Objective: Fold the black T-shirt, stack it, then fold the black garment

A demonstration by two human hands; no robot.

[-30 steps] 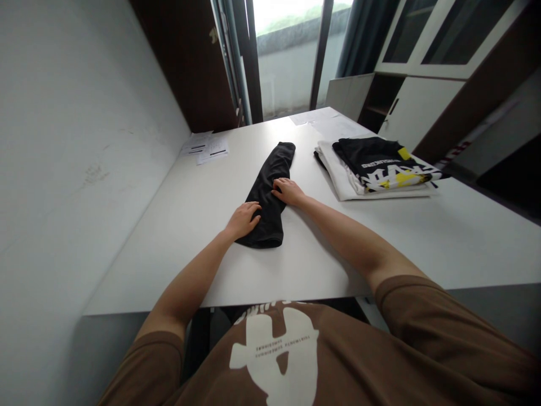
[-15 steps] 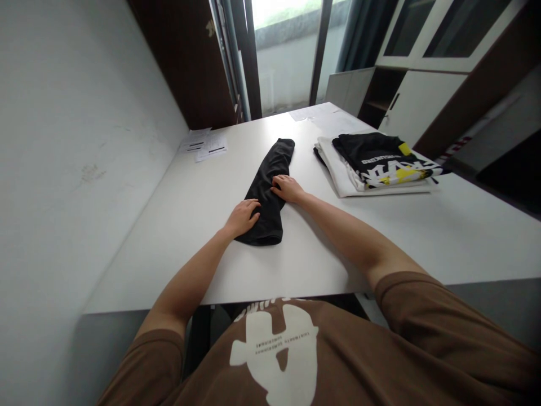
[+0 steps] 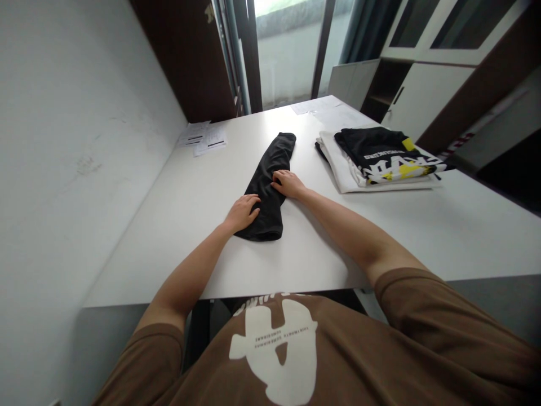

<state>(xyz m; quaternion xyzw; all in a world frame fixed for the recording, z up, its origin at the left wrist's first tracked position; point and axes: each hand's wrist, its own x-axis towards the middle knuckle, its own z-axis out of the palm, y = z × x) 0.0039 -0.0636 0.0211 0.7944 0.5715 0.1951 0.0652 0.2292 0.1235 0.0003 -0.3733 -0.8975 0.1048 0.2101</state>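
Observation:
A black garment [image 3: 269,194], folded into a long narrow strip, lies slantwise on the white table [image 3: 181,248]. Its exact kind cannot be made out. My left hand [image 3: 244,212] rests on its left edge near the close end, fingers stretched over the cloth and the thumb apart. Farther up the strip, my right hand [image 3: 289,184] lies on the right edge with its fingers laid across the fabric. Neither hand lifts the cloth. The parts under my fingers are hidden.
To the right sits a stack of folded clothes, a black printed shirt [image 3: 384,152] on top of white cloth [image 3: 333,158]. Printed papers [image 3: 207,138] lie at the far left by the wall [image 3: 84,141]. White cabinets [image 3: 435,96] stand behind the stack.
The whole view has shifted slightly, with the table sitting a little higher in the picture. Both hands stay in nearly the same places on the black garment.

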